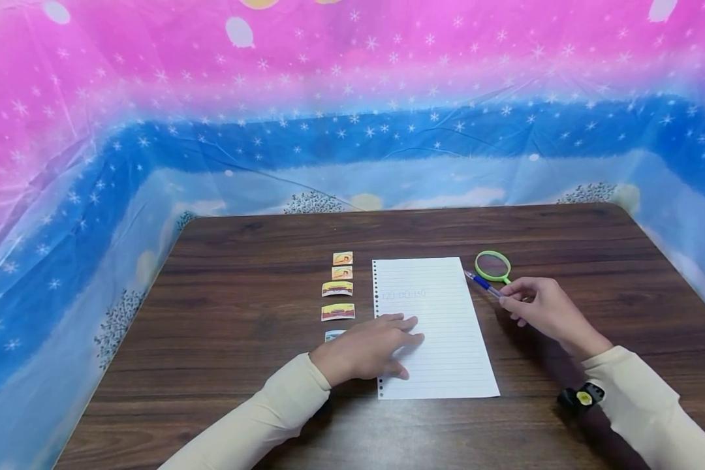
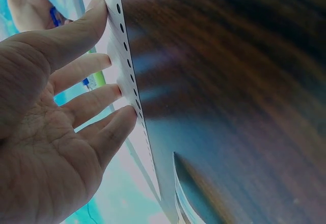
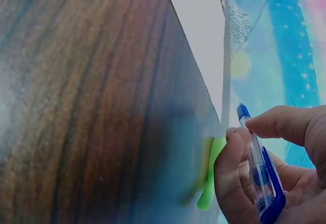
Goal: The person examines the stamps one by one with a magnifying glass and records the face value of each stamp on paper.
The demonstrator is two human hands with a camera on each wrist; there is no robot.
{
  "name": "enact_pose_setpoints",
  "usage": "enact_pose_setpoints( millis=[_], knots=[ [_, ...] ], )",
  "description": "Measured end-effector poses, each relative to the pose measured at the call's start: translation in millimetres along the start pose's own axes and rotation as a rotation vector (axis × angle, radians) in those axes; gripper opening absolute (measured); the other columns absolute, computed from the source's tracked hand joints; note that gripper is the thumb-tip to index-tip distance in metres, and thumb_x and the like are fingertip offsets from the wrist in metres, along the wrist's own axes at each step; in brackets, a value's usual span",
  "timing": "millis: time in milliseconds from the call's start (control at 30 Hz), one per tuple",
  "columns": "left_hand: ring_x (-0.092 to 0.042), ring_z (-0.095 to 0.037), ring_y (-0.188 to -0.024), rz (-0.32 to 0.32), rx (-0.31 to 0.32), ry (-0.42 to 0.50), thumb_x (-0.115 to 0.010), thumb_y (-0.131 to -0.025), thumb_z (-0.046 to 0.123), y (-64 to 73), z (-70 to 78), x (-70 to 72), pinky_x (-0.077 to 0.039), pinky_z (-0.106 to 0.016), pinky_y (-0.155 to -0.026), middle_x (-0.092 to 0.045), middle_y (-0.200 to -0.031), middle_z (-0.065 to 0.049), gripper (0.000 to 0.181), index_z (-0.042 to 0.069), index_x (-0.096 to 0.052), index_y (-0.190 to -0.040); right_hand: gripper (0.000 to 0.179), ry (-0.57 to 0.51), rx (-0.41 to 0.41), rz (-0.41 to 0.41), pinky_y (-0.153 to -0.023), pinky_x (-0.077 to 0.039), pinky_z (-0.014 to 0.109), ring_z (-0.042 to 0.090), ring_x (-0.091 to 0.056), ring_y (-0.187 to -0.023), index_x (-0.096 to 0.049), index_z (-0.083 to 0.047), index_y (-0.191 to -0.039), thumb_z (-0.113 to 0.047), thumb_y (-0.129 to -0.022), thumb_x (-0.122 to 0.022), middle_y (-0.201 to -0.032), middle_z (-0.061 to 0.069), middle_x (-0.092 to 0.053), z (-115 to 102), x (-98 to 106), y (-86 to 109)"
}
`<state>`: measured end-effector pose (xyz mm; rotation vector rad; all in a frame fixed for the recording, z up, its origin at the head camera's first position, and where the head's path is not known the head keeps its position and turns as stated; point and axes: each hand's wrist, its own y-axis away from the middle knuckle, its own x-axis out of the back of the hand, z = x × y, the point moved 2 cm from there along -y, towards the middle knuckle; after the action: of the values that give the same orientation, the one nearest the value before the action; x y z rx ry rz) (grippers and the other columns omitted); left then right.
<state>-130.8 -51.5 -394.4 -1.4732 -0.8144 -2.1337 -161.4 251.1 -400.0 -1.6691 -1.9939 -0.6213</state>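
Observation:
A white sheet of lined, hole-punched paper (image 1: 435, 352) lies on the wooden table, with a faint handwritten line near its upper left. My left hand (image 1: 373, 349) rests on its left side, fingers spread; in the left wrist view the fingertips (image 2: 114, 89) meet the sheet beside the holes. My right hand (image 1: 543, 310) is off the sheet's right edge. Its thumb and fingers pinch a clear pen with blue parts (image 3: 260, 175), tilted in the right wrist view. In the head view the pen points toward the paper's upper right. A green magnifying glass (image 1: 493, 266) lies just beyond this hand.
Several small printed cards, such as a yellow and red one (image 1: 337, 312), form a column left of the paper. The nearest card (image 1: 333, 335) is partly hidden by my left hand. A snowflake-patterned cloth (image 1: 352, 130) hangs behind and beside the table (image 1: 241, 294).

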Motion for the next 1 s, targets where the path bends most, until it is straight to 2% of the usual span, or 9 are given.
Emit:
enact_pose_setpoints(
  millis=[433,733,1000],
  knots=[
    [-0.034,-0.029,-0.148,-0.005,0.005,-0.009,-0.076,-0.09,0.037,0.3,0.5,0.6,-0.03,-0.037,-0.119,-0.038,-0.159,-0.01,0.067,0.016,-0.053,-0.149,0.029,-0.04,-0.014,0.035,-0.066,-0.06,0.034,0.026,-0.068,-0.072,-0.067,0.008,-0.113,-0.017,-0.098,-0.069,-0.09,0.019,-0.069,-2.9,8.8,-1.8],
    [-0.033,-0.028,-0.148,-0.01,0.014,-0.003,-0.075,-0.09,0.038,0.5,0.1,0.4,-0.03,-0.038,-0.119,-0.037,-0.16,-0.009,0.067,0.017,-0.053,-0.149,0.029,-0.059,0.033,0.032,-0.066,-0.06,0.036,0.025,-0.069,-0.072,-0.066,0.011,-0.117,-0.011,-0.098,-0.068,-0.093,0.021,-0.071,-6.0,14.9,-2.8],
    [-0.032,-0.029,-0.149,-0.015,0.006,0.008,-0.075,-0.09,0.037,0.9,-0.7,-0.1,-0.029,-0.038,-0.119,-0.035,-0.16,-0.009,0.067,0.017,-0.052,-0.15,0.031,-0.105,0.059,0.054,-0.067,-0.06,0.036,0.03,-0.07,-0.073,-0.07,0.006,-0.115,-0.019,-0.097,-0.071,-0.094,0.025,-0.071,-6.9,14.4,-4.0]
  ],
)
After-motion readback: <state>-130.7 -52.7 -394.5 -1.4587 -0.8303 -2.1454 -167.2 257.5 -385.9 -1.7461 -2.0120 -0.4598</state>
